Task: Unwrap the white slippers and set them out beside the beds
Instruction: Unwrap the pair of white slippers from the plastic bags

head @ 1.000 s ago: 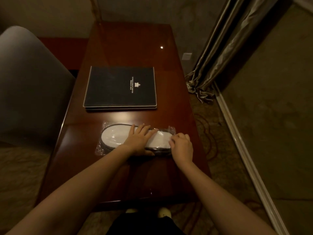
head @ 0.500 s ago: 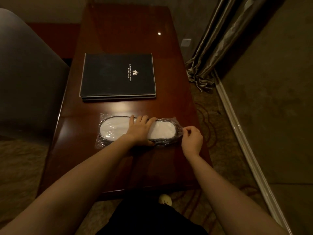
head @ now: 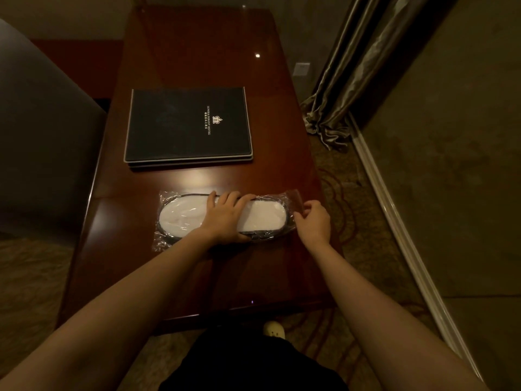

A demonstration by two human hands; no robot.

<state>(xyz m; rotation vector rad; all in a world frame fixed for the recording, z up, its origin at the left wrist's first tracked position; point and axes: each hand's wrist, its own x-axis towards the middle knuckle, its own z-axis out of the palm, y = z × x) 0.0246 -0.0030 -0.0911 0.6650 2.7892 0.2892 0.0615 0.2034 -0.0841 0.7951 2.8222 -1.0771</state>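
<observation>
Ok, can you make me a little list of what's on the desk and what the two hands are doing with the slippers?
place: wooden desk, grey chair on its left, curtain on its right
slippers: white slippers, lying flat on the desk inside a clear plastic wrapper
left hand: presses flat on the middle of the slippers
right hand: pinches the wrapper's right end
also on desk: black hotel folder, farther back
unwrapped yet: no

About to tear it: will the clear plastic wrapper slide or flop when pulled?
Likely floppy: the clear plastic wrapper looks thin and crinkled. Probably slippery on the glossy wooden table, so the left hand pressing the white slippers seems needed while the right hand pinches its end.
</observation>
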